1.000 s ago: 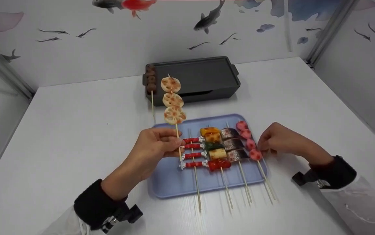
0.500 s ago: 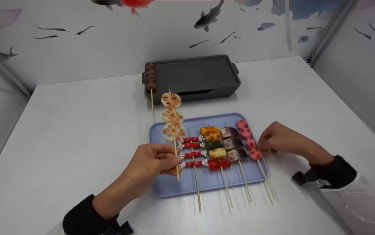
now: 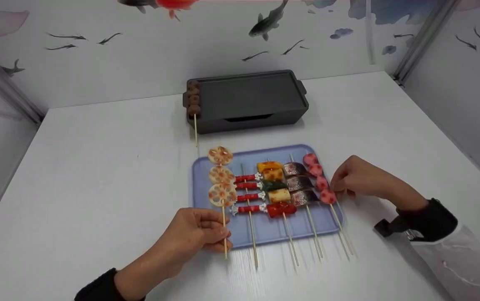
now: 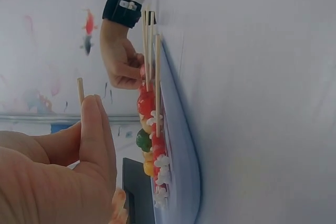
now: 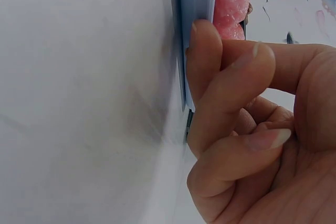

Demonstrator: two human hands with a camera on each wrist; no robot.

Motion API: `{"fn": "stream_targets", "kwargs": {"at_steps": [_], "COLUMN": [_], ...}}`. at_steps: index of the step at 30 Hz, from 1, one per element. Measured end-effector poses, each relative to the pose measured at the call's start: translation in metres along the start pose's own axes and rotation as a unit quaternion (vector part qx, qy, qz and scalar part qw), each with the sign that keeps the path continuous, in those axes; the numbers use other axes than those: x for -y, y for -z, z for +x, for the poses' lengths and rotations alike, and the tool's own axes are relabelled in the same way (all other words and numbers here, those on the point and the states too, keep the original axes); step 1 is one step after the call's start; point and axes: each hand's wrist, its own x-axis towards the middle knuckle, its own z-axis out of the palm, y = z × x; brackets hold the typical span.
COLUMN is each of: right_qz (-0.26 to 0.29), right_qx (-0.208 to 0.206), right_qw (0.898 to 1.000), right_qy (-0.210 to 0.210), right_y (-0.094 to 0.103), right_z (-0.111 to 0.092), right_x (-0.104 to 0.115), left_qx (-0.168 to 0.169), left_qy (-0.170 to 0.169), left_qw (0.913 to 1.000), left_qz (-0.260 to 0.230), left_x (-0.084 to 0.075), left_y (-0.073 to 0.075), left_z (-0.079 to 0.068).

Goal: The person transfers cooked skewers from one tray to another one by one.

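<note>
My left hand [image 3: 194, 236] pinches the stick of a lotus root skewer [image 3: 222, 195] between thumb and fingers, its three browned slices over the left part of the blue tray [image 3: 206, 165]. In the left wrist view the stick's end [image 4: 81, 90] pokes out past the fingertips. My right hand [image 3: 359, 182] holds the tray's right rim with curled fingers, beside a skewer of pink balls [image 3: 321, 183]. Also on the tray lie a skewer of red wrapped pieces [image 3: 248, 197], a mixed vegetable skewer [image 3: 279, 195] and a skewer of dark-skinned pieces [image 3: 301, 183].
Behind the tray stands a dark grill box [image 3: 248, 96] with a skewer of brown balls [image 3: 194, 99] along its left end. Several skewer sticks [image 3: 292, 246] overhang the tray's front edge. A white panel [image 3: 139, 67] with painted fish closes off the table's back.
My left hand has drawn the lotus root skewer toward me and lowered it, from in front of the grill box to over the tray's left part. The right hand stays at the rim.
</note>
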Motion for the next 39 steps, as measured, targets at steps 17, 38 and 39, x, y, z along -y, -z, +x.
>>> {"fn": "stream_targets", "kwargs": {"at_steps": [17, 38, 39], "right_qz": [0.002, -0.003, -0.003], "right_qx": [0.003, 0.004, 0.004], "right_qw": [1.0, 1.0, 1.0], "right_qy": [0.0, -0.005, -0.005], "right_y": [0.0, -0.001, -0.001], "right_z": [-0.001, 0.0, 0.0], "right_x": [0.003, -0.001, -0.001], "left_qx": [0.007, 0.008, 0.011], "left_qy": [0.032, 0.028, 0.024], "left_qw": [0.9993, 0.9965, 0.9962], "left_qz": [-0.02, 0.078, 0.083], "left_x": [0.021, 0.023, 0.023], "left_y": [-0.004, -0.001, 0.0], "left_z": [-0.005, -0.001, -0.001]}}
